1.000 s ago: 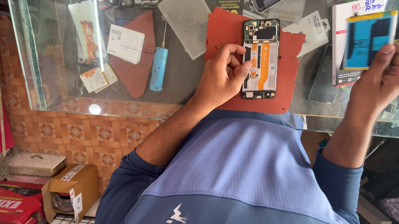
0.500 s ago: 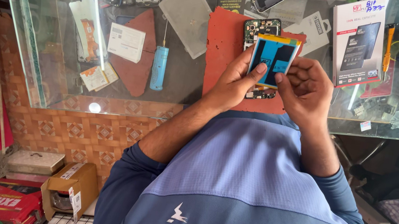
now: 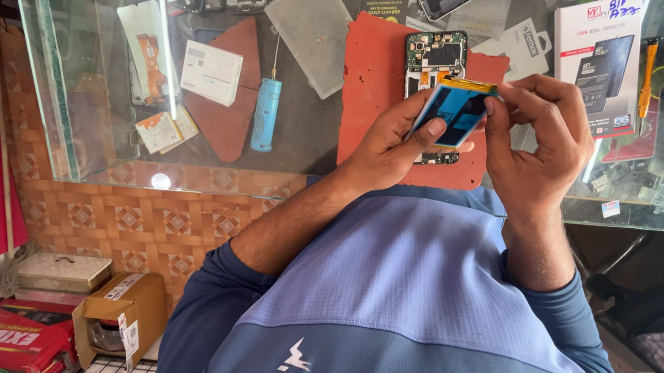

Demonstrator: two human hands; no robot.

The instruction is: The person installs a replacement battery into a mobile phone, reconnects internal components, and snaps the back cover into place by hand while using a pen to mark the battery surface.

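Upper centre of frame: my left hand (image 3: pixel 389 147) and right hand (image 3: pixel 539 146) pinch a thin blue battery (image 3: pixel 452 112) by its edges; likely light, stiff, puncture-prone.

Blue battery (image 3: pixel 453 108), red mat (image 3: pixel 377 85)

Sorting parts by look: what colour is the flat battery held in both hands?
The battery is blue with a yellow top edge, seen in the head view.
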